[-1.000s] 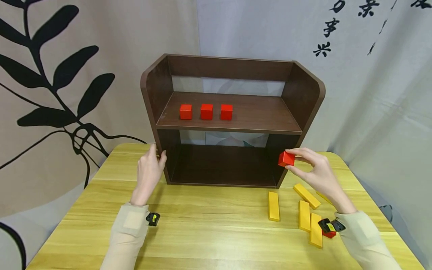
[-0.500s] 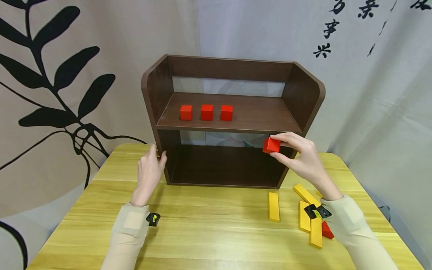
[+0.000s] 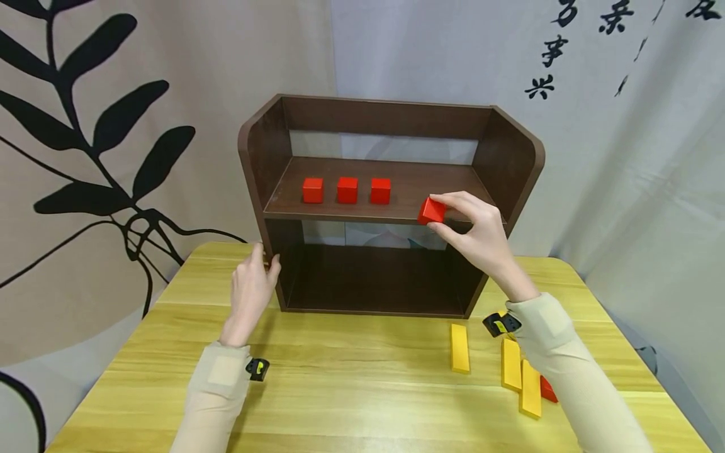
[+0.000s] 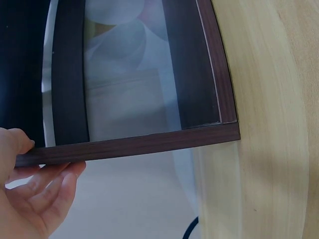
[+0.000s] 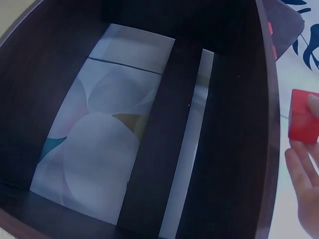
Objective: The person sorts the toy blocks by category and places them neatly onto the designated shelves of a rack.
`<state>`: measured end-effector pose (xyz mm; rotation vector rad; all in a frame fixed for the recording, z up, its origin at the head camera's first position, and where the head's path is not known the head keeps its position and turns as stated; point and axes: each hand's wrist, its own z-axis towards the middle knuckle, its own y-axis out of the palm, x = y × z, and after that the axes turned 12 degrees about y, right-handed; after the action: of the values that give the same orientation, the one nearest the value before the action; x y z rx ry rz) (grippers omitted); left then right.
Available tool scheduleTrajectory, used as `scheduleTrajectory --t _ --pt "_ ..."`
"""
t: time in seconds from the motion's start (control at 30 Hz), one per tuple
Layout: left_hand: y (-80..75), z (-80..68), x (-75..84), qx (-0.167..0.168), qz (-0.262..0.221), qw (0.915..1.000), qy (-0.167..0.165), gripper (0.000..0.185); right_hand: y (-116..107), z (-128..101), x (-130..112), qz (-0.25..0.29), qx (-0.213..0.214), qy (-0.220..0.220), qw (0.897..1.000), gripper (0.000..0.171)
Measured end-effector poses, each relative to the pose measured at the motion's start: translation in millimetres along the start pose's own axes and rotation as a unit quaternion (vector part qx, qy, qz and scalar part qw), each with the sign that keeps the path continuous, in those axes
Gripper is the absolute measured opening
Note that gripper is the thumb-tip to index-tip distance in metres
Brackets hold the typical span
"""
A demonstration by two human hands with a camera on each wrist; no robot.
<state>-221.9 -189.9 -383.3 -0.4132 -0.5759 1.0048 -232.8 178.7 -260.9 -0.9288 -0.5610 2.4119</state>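
Between thumb and fingers my right hand (image 3: 478, 233) pinches a red cube (image 3: 432, 211), tilted, in front of the upper board's front edge. The same cube (image 5: 303, 117) shows at the right border of the right wrist view. Three red cubes stand in a row on the upper board of a dark brown shelf (image 3: 391, 280): a left cube (image 3: 313, 190), a middle cube (image 3: 347, 190) and a right cube (image 3: 380, 191). My left hand (image 3: 249, 292) grips the shelf's left side panel; in the left wrist view the thumb and fingers (image 4: 55, 191) lie on opposite sides of its edge.
On the yellow wooden table (image 3: 351, 384), a yellow block (image 3: 460, 348) lies before the shelf's right corner. Further right are more yellow blocks (image 3: 530, 390) and a red piece (image 3: 547, 390), partly hidden by the right sleeve. A printed curtain (image 3: 623, 157) hangs behind.
My right hand has carried the red cube up and to the left, from beside the shelf's lower right side to the upper board's front edge. The left hand keeps its hold.
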Motion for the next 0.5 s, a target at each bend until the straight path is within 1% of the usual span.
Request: scheduleTrajectory --t 0.23,0.4,0.5 --pt "0.1 -0.2 0.0 0.002 -0.002 1.0 0.003 0.02 9 11 -1 -0.025 -0.01 0.04 0.999 0.041" --pt "0.3 -0.4 -0.5 0.002 -0.001 1.0 0.003 0.02 14 18 0 -0.05 -0.035 0.052 0.997 0.036" --pt "0.4 -0.3 -0.6 0.0 -0.001 1.0 0.002 0.02 16 21 -1 -0.072 -0.052 0.051 0.995 0.035"
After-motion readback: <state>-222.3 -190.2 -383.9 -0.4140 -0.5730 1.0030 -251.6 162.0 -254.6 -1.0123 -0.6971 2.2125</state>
